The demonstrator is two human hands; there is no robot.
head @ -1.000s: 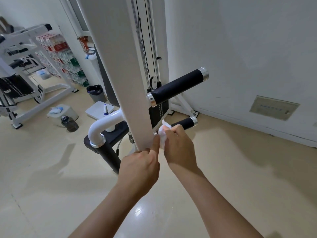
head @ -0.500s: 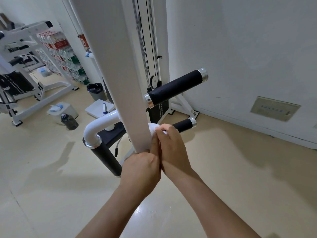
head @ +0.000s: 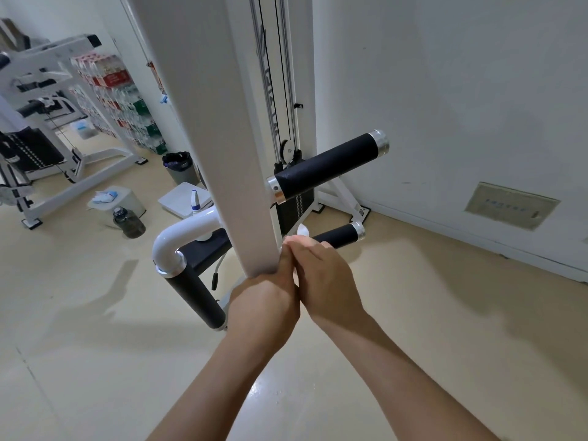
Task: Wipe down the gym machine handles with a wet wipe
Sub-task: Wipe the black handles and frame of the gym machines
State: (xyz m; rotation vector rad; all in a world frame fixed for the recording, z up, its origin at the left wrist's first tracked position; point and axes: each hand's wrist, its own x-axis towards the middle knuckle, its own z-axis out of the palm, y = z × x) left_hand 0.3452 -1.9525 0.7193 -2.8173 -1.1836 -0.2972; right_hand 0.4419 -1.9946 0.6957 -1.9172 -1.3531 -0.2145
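A pale floor [head: 95,361] and white wall [head: 461,90] fill the view. A broad white post [head: 216,138] of the gym machine slants down the middle, ending just above the two hands. Behind it run thin cables [head: 283,90]. From the post's right side an upper handle [head: 327,167], black with silver end caps, sticks out toward the wall; a thinner lower handle [head: 342,234] lies below it. To the left a white pipe [head: 178,237] bends down into a black grip [head: 197,297]. Farther left stand another machine [head: 47,122], a dark bin [head: 179,167] and a bottle [head: 129,222]. The left hand [head: 264,303] is curled at the post's bottom end, thumb against the right hand [head: 324,281]. The right hand is closed over the lower handle's near end, a bit of white wipe [head: 303,231] showing beyond its fingers
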